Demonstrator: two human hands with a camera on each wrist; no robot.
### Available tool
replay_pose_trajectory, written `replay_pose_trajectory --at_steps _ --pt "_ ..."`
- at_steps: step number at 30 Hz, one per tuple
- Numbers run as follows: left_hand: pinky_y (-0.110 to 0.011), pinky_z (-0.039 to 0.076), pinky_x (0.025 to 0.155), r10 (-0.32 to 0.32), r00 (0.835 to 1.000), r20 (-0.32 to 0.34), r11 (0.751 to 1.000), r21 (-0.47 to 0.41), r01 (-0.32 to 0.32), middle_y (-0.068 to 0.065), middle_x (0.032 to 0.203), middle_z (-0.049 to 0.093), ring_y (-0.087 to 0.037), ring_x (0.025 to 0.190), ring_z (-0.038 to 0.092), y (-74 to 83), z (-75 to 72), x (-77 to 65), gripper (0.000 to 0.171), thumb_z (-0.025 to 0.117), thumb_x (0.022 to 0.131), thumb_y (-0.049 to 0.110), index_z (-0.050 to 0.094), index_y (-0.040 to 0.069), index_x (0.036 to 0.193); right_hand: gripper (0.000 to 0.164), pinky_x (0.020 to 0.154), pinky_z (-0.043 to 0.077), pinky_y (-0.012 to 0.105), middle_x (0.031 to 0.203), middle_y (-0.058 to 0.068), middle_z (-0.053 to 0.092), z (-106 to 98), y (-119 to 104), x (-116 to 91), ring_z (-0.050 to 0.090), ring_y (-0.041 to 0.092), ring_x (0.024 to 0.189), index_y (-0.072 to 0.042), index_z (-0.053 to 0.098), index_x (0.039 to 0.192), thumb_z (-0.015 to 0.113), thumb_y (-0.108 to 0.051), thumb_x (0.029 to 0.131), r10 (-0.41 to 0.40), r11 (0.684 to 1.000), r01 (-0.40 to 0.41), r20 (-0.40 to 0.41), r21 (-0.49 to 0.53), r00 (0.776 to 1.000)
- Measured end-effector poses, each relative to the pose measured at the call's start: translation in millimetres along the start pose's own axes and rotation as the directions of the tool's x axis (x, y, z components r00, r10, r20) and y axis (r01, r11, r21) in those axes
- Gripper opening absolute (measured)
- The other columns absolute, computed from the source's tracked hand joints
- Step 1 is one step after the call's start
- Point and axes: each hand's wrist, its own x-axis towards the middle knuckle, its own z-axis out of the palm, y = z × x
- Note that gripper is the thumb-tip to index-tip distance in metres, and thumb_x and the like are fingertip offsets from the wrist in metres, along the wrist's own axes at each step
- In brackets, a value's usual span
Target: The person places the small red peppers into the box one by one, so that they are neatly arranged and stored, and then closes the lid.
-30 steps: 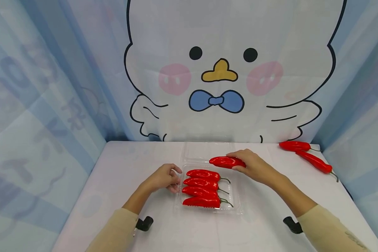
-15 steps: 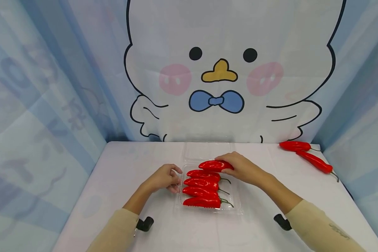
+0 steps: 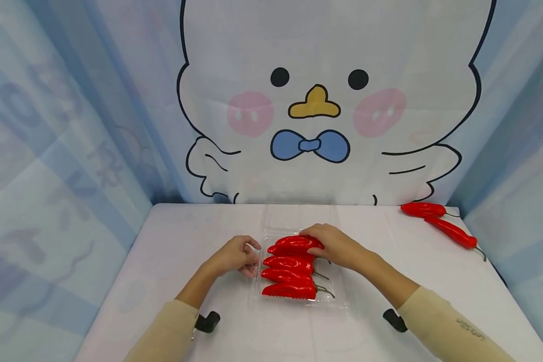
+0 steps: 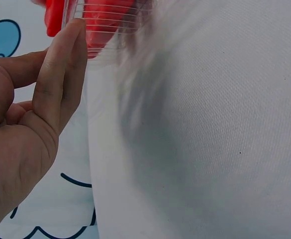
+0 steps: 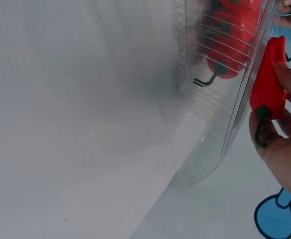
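My right hand (image 3: pixel 337 247) pinches a red chili pepper (image 3: pixel 298 240) between thumb and fingers, over the back part of a clear plastic box (image 3: pixel 337 281). In the right wrist view, that pepper's green stem hangs by the palm, and the pepper is above the box rim. Several red peppers (image 3: pixel 289 290) lie side by side in the box, stems to the right; the rearmost is mostly covered by the held one. At the box's left side, my left hand (image 3: pixel 233 256) rests with loosely bent fingers (image 4: pixel 53 84), fingertips against the wall.
Two more red peppers, one along the back edge (image 3: pixel 423 209) and one slanting (image 3: pixel 452 233), lie at the table's back right. The box's clear lid (image 3: pixel 298 217) stands unfolded behind it. A curtain (image 3: pixel 317 176) with a cartoon bird hangs behind the white table (image 3: pixel 190 226).
My right hand has moved left and toward me, lowering the pepper from behind the box to just over the rearmost pepper. The left hand has stayed put.
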Motion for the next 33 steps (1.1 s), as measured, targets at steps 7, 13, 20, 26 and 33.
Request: replay_pose_trajectory --at_steps 7,13,20,26,33 --pt "-0.031 0.064 0.060 0.005 1.000 0.010 1.000 -0.011 -0.005 -0.012 0.087 0.069 -0.020 0.061 0.070 -0.4 -0.2 0.4 0.029 0.067 0.098 0.006 0.060 0.001 0.125 0.047 0.092 0.063 0.035 0.122 0.005 0.070 6 -5 6 0.065 0.020 0.110 -0.011 0.065 0.134 0.081 -0.019 0.090 -0.009 0.999 0.009 0.014 -0.033 1.000" --pt "-0.031 0.064 0.060 0.007 1.000 0.015 1.000 -0.012 -0.007 -0.013 0.088 0.069 -0.020 0.061 0.070 -0.9 0.2 1.3 0.029 0.067 0.097 0.006 0.059 0.001 0.125 0.048 0.092 0.063 0.037 0.123 0.006 0.070 9 -9 11 0.065 0.022 0.111 -0.010 0.065 0.134 0.082 -0.019 0.089 -0.004 1.000 0.004 0.014 -0.029 1.000" --pt "-0.032 0.064 0.060 0.012 1.000 0.015 1.000 -0.012 -0.012 -0.012 0.088 0.069 -0.020 0.061 0.071 -2.8 0.1 1.8 0.029 0.067 0.097 0.006 0.060 0.001 0.125 0.046 0.089 0.064 0.033 0.121 0.007 0.066 17 -12 14 0.064 0.020 0.108 -0.012 0.065 0.133 0.081 -0.020 0.090 0.003 1.000 -0.002 0.025 -0.027 1.000" --pt "-0.032 0.064 0.060 0.016 1.000 0.013 1.000 -0.012 -0.016 -0.012 0.088 0.069 -0.020 0.061 0.071 -3.4 -0.1 0.8 0.029 0.067 0.097 0.006 0.060 0.001 0.125 0.047 0.084 0.064 0.030 0.114 0.006 0.064 21 -14 15 0.061 0.017 0.102 -0.014 0.067 0.131 0.083 -0.021 0.088 0.020 0.999 -0.020 0.005 -0.035 1.000" --pt "-0.032 0.064 0.060 0.018 1.000 0.011 1.000 -0.015 -0.018 -0.012 0.088 0.069 -0.020 0.061 0.071 -2.3 -0.2 0.4 0.030 0.067 0.097 0.006 0.060 0.001 0.126 0.048 0.084 0.064 0.029 0.113 0.005 0.063 26 -16 16 0.060 0.016 0.102 -0.014 0.067 0.131 0.084 -0.022 0.087 0.009 0.996 -0.011 -0.022 -0.086 1.000"
